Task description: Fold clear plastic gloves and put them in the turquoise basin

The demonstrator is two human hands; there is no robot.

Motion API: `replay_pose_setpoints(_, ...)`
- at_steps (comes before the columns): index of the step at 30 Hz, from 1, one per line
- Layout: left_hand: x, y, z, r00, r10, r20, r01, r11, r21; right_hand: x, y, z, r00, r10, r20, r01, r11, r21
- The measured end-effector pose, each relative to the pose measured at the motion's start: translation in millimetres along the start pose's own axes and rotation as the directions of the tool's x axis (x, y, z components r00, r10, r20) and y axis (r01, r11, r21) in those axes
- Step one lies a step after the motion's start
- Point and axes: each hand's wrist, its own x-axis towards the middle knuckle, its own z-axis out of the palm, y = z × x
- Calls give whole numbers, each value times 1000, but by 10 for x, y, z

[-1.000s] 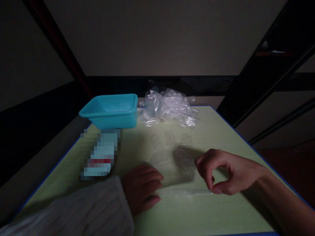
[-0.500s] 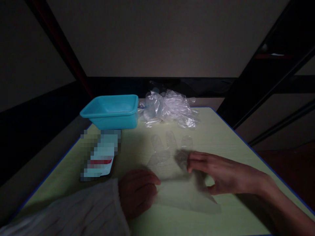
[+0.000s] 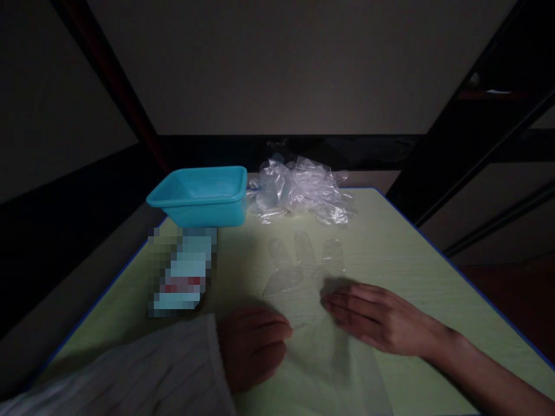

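Observation:
A clear disposable plastic glove (image 3: 303,294) lies spread on the table, its fingers pointing away from me. My left hand (image 3: 255,346), at the end of a pale knitted sleeve, rests at the glove's left edge. Its fingers are curled together onto the film, and the thumb is hidden. Over the glove's right side lies my right hand (image 3: 373,318), palm down, its fingers stretched out flat and holding nothing. Behind the glove sits a crumpled heap of more clear plastic gloves (image 3: 303,190).
A turquoise plastic basin (image 3: 203,211) stands at the back left of the pale green table (image 3: 403,260), which has a blue edge. In front of the basin lies a flat phone-like object (image 3: 186,271), blurred by pixelation. A wall rises behind the table.
My right hand has come down and toward me, its bent fingers now flat on the glove. The glove's raised cuff end now lies lower and nearer to me. My left hand has barely shifted.

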Motion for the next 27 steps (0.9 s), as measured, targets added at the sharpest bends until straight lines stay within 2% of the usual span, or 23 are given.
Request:
replay_pose_setpoints(4, 18, 2, -52, 998, -1, 59, 1, 1000, 11, 12, 11, -23, 999, -23, -26, 24, 999, 27)
replay_pose_setpoints(9, 12, -55, -72, 984, -176, 27, 174, 983, 63, -19, 0, -38, 999, -37, -21, 37, 999, 14)
replay_pose_setpoints(16, -21, -68, -46, 945, -325, 25, 318, 935, 155, -54, -14, -17, 999, -18, -29, 18, 1000, -13)
replay_pose_setpoints(23, -19, -65, -44, 902, -430, 43, 421, 897, 134, -41, -21, -28, 998, 2, -58, -6, 997, -71)
replay_pose_setpoints(27, -31, -89, -28, 884, -466, 42, 463, 884, 65, -27, -5, -40, 995, 59, -75, -56, 998, 37)
